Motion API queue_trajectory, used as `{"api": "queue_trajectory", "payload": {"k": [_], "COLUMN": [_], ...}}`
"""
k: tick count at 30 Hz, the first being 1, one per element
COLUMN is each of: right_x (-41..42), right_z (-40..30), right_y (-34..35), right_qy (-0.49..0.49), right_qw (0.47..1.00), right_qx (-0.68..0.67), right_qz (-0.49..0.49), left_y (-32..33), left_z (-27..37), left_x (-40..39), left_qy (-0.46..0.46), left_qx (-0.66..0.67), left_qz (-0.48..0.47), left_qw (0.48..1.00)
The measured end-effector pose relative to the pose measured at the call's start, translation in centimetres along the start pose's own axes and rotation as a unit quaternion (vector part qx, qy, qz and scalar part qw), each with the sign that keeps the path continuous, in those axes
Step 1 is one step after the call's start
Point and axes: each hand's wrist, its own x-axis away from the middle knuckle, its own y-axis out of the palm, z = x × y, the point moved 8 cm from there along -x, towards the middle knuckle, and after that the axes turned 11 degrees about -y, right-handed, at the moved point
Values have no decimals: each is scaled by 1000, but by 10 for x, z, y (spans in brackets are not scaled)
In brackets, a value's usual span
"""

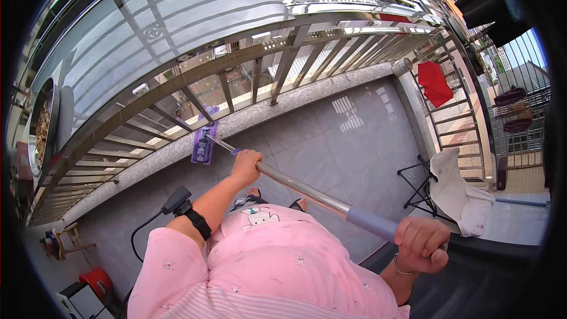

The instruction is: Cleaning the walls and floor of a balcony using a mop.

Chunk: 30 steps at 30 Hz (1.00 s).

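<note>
A flat mop with a metal pole (305, 188) reaches diagonally across the view in front of my pink shirt. My left hand (246, 167) is closed around the lower part of the pole, near a purple collar. My right hand (423, 244), with a bracelet at the wrist, grips the end of the blue-grey handle sleeve (371, 224). The mop head (203, 144), with a purple pad, lies across the speckled stone ledge (283, 97) at the foot of the metal railing; its far end reaches between the bars.
Grey tiles (305, 155) cover the balcony floor. A folding chair (447, 190) with pale cloth stands at right, near a red cloth (434, 84) on a rack. A tape roll (401, 67) sits at the ledge corner. At lower left are a wooden stool (75, 241) and red bucket (96, 281).
</note>
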Motion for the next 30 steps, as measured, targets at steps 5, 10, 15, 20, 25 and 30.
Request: {"api": "queue_trajectory", "payload": {"k": [5,10,15,20,25,30], "right_x": [1,-6,-20,-31,-46,-57], "right_z": [-29,-54,-58,-46,-42,-13], "right_y": [-14,-8,6,33,33,19], "right_qy": [-14,-31,-17,-9,-64,-39], "right_qw": [998,996,993,973,983,988], "right_qx": [39,83,84,67,52,-30], "right_qz": [51,1,-80,-222,-162,-146], "left_y": [31,53,64,55,29,-5], "left_z": [32,73,87,83,69,21], "left_x": [-15,-40,-61,-64,-52,-18], "left_qy": [21,62,53,67,43,-9], "left_qx": [19,53,81,86,80,65], "left_qz": [-7,14,-13,-36,-10,20], "left_qw": [1000,997,995,993,996,998]}}
